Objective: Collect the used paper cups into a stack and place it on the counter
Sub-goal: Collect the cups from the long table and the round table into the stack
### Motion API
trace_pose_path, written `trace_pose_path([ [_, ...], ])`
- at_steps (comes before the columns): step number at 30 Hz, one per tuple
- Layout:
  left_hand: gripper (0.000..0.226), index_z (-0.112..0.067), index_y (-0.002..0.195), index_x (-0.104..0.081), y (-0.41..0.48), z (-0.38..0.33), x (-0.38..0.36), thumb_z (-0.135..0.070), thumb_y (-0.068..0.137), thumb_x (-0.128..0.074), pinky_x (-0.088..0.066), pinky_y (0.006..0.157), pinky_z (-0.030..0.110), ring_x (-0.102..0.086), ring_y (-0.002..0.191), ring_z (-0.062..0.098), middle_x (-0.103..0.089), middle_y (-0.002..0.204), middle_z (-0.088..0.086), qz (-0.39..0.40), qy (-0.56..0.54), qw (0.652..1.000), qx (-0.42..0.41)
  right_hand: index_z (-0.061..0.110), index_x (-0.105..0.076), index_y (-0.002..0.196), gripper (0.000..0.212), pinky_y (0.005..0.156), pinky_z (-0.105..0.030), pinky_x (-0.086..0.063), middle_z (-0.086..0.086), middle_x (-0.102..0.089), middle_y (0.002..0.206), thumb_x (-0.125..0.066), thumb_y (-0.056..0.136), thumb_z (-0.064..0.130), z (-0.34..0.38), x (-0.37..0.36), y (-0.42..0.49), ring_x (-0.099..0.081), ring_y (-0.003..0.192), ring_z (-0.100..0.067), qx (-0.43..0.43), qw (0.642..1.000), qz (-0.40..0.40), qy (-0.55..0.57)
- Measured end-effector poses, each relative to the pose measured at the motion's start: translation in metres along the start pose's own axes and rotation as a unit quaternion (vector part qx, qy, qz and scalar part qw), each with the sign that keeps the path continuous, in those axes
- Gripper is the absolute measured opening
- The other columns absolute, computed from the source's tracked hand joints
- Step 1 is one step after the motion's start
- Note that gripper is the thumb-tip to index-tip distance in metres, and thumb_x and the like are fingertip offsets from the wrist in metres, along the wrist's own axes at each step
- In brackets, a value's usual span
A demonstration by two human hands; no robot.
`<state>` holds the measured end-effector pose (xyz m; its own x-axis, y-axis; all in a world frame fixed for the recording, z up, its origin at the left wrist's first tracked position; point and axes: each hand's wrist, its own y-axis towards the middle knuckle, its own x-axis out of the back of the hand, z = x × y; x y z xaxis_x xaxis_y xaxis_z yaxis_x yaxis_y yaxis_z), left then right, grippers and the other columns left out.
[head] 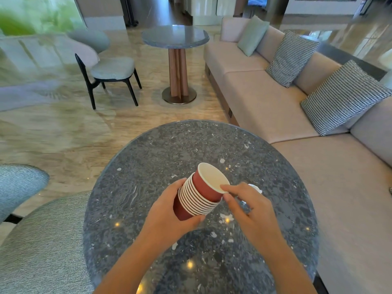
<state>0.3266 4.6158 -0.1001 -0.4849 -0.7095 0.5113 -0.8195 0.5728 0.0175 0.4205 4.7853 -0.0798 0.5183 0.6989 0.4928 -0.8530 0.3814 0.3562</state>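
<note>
A stack of several dark red paper cups with white rims is held tilted above the round grey stone table, its open mouth facing up and away. My left hand grips the stack's lower end. My right hand pinches the rim of the top cup between thumb and forefinger. Something small and white shows just behind my right hand; I cannot tell what it is.
A long beige sofa with checked cushions runs along the right. A second round table and a dark-legged chair stand farther off on the polished floor. Grey upholstered seats sit at my left.
</note>
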Motion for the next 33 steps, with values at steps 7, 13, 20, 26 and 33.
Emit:
trace_pose_path([
  [7,0.074,-0.058,0.113,-0.037,0.0,-0.008,0.002,-0.035,0.061,-0.084,-0.045,0.085,0.017,-0.05,0.106,-0.008,-0.054,0.113,-0.028,-0.009,-0.008,1.0,-0.003,0.023,-0.065,0.107,0.028,0.069,-0.018,-0.048,0.009,-0.059,0.082,-0.055,0.082,0.03,0.0,0.0,-0.001,-0.056,0.08,-0.006,0.001,0.999,0.03,0.017],
  [13,0.075,-0.056,0.116,-0.036,-0.002,-0.009,0.002,-0.039,0.06,-0.083,-0.046,0.089,0.022,-0.049,0.107,-0.008,-0.052,0.116,-0.028,-0.005,0.008,1.0,-0.006,0.036,-0.065,0.1,0.024,0.073,-0.013,-0.044,0.008,-0.057,0.085,-0.058,0.077,0.039,-0.003,0.005,-0.001,-0.055,0.085,-0.005,-0.027,0.996,0.053,0.068],
  [20,0.081,-0.038,0.13,-0.04,-0.003,-0.008,-0.003,-0.033,0.062,-0.084,-0.049,0.093,0.033,-0.052,0.109,0.0,-0.054,0.119,-0.02,0.014,0.017,1.0,-0.013,0.05,-0.05,0.109,0.05,0.083,-0.008,-0.04,0.02,-0.048,0.109,-0.056,0.063,0.067,-0.007,0.008,0.003,-0.05,0.102,0.003,-0.095,0.989,0.078,0.077],
  [26,0.084,-0.033,0.134,-0.039,-0.006,-0.008,-0.005,-0.037,0.062,-0.083,-0.048,0.094,0.029,-0.051,0.111,-0.001,-0.053,0.122,-0.02,0.028,0.033,0.999,-0.026,0.049,-0.047,0.111,0.059,0.089,-0.025,-0.045,0.023,-0.046,0.114,-0.058,0.058,0.072,-0.011,0.002,0.0,-0.048,0.106,0.003,-0.109,0.983,0.111,0.093],
  [33,0.084,-0.035,0.134,-0.037,-0.007,-0.007,-0.01,-0.042,0.062,-0.081,-0.043,0.092,0.016,-0.046,0.112,-0.007,-0.048,0.12,-0.026,0.022,0.064,0.997,-0.042,0.043,-0.052,0.109,0.06,0.087,-0.024,-0.047,0.015,-0.05,0.111,-0.065,0.055,0.064,-0.014,0.002,-0.001,-0.052,0.1,0.004,-0.127,0.98,0.106,0.106],
])
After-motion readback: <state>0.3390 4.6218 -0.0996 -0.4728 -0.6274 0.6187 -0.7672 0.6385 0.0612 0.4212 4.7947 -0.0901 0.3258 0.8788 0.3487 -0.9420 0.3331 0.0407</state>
